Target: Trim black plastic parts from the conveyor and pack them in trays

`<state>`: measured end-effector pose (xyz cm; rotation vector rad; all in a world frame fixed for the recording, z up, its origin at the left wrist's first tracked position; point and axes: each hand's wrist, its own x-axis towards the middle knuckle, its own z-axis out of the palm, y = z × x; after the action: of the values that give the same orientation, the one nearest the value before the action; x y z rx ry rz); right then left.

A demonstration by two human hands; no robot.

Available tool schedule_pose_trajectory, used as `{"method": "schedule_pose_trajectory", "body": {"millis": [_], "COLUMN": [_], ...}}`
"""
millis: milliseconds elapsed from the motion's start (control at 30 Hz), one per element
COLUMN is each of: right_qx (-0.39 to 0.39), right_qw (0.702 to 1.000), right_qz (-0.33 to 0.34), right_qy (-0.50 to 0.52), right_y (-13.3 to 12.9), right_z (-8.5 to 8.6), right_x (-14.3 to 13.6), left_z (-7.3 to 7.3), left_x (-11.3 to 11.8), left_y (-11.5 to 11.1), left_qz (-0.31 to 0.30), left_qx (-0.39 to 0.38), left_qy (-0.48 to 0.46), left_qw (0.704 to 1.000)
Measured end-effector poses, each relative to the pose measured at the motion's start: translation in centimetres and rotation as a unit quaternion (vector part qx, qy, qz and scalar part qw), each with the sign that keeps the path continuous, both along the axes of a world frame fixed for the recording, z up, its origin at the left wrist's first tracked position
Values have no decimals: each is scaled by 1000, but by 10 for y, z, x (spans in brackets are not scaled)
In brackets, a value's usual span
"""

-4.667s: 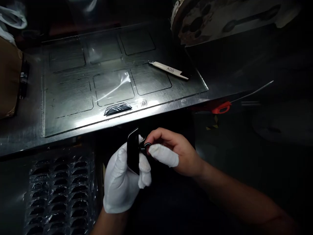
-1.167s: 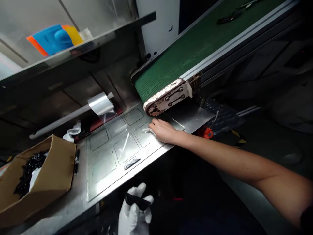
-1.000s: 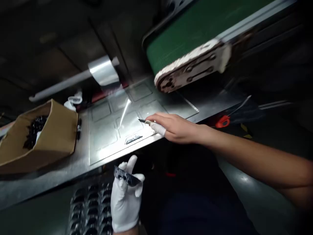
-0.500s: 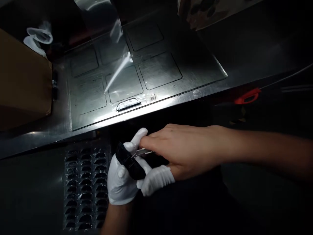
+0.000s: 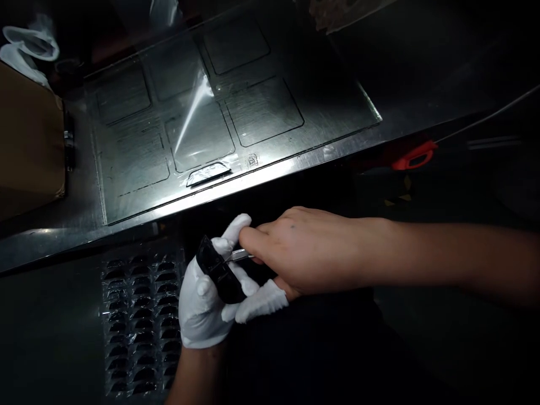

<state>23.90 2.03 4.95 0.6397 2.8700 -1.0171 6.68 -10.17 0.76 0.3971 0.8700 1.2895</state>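
Observation:
My left hand (image 5: pixel 198 309), in a white glove, is closed around a small black curved-edged plastic piece (image 5: pixel 219 273). The piece is tilted, with the gloved thumb across its near side and the fingers behind it. My right hand (image 5: pixel 287 253) is mostly bare, with one digit in a white cloth cover. Between its fingers is a slim silver craft knife (image 5: pixel 239 255), whose thin tip meets the face of the black piece. Part of the knife's handle is hidden by the hand. Both hands are close together below the table edge.
A metal table (image 5: pixel 346 149) carries a clear sheet with dark outlines and a similar piece (image 5: pixel 208 174) in film. A clear tray (image 5: pixel 139 320) of several black pieces lies lower left. A cardboard box (image 5: pixel 29 140) stands left; a red handle (image 5: pixel 415 156) hangs right.
The view has shifted, so the table and tray appear farther left. Both hands keep hold of the black piece and the knife, with the tip still on the piece's face.

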Motion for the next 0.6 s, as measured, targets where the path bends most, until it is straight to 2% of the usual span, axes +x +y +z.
{"method": "schedule_pose_trajectory", "body": {"millis": [200,500,600], "right_qx": [32,22,-8], "right_qw": [999,1000,1000], "right_qz": [-8,-1,9], "right_qy": [22,10,14], "right_y": [-6,-8,-5], "right_z": [-5,-5,-3], "right_x": [-2,-5,1], "left_z": [2,-1,-1], "left_x": [2,2,2], "left_y": [2,1,1], "left_qz": [30,52,46], "left_qx": [10,-5,-9], "left_qy": [15,22,15], "left_qw": [999,998,999]}}
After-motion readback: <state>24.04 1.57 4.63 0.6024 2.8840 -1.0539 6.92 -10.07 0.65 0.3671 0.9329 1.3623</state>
